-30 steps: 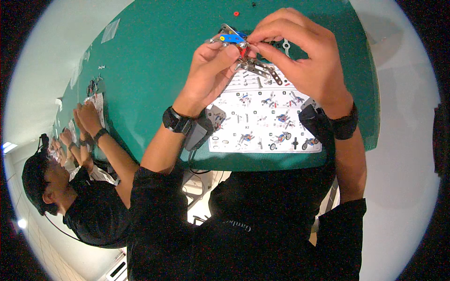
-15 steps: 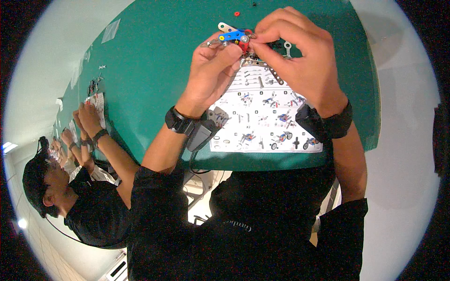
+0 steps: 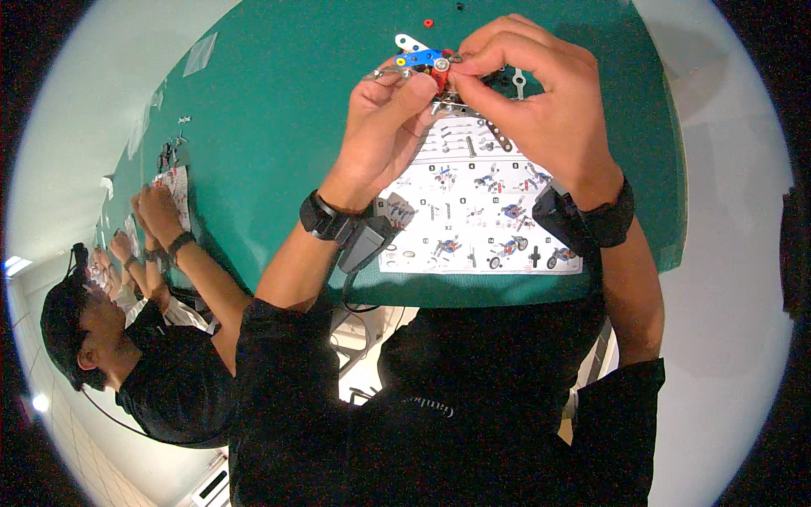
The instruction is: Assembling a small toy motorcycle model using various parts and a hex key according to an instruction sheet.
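Observation:
Between my hands, above the far part of the table, is a small model assembly (image 3: 418, 58) of blue, red and silver strips joined with screws. My left hand (image 3: 384, 118) grips it from the left, thumb pressed against its lower side. My right hand (image 3: 541, 93) pinches at its right end with thumb and forefinger, beside a round screw head (image 3: 441, 64). What lies inside that pinch is too small to make out. Below the hands lies a printed instruction sheet (image 3: 481, 177) with pictures of a model motorcycle.
Loose metal parts, among them a silver strip with holes (image 3: 519, 83), lie behind my right hand. A small red ring (image 3: 428, 24) is at the far edge of view. On the left a co-worker (image 3: 160, 372) works at the same green table (image 3: 270, 144).
The assembly has tilted slightly and shifted a little upward in my left hand. My right fingers stay pinched at its right end.

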A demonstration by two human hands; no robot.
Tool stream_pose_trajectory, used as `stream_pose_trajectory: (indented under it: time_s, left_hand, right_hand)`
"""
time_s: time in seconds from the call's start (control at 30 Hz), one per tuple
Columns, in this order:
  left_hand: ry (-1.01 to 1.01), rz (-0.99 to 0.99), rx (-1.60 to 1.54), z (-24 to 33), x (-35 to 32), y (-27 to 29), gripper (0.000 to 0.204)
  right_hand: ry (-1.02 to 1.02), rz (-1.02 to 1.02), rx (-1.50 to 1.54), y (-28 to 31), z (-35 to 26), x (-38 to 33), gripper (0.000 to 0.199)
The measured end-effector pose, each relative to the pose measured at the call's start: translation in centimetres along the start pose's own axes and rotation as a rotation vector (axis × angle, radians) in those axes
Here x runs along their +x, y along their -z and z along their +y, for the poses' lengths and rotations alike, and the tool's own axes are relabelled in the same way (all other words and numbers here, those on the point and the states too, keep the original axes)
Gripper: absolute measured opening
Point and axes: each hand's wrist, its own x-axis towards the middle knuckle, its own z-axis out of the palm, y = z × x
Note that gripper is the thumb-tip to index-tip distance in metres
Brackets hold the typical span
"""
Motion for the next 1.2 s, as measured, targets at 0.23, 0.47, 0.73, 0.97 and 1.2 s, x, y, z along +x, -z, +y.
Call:
stream_pose_trajectory:
  time_s: [0.23, 0.47, 0.73, 0.97, 1.2]
  left_hand:
    - [0.025, -0.094, -0.024, 0.3, 0.5, 0.5, 0.02]
    - [0.036, 0.017, 0.051, 0.3, 0.3, -0.2, 0.02]
    - [0.144, -0.069, -0.047, 0.7, 0.5, 0.1, 0.022]
    - [0.119, 0.035, 0.067, 0.4, 0.2, 0.2, 0.023]
    - [0.13, -0.084, -0.013, 0.6, 0.4, 0.0, 0.021]
  right_hand:
    - [-0.056, 0.012, -0.014, 0.1, 0.1, 0.0, 0.014]
    - [-0.106, -0.052, -0.068, 0.3, -0.3, 0.1, 0.018]
    - [-0.084, -0.096, -0.083, 0.9, 0.2, -0.2, 0.014]
    - [-0.069, -0.122, -0.088, 1.3, 0.4, -0.1, 0.015]
    - [-0.048, -0.129, -0.08, 1.6, 0.0, 0.0, 0.015]
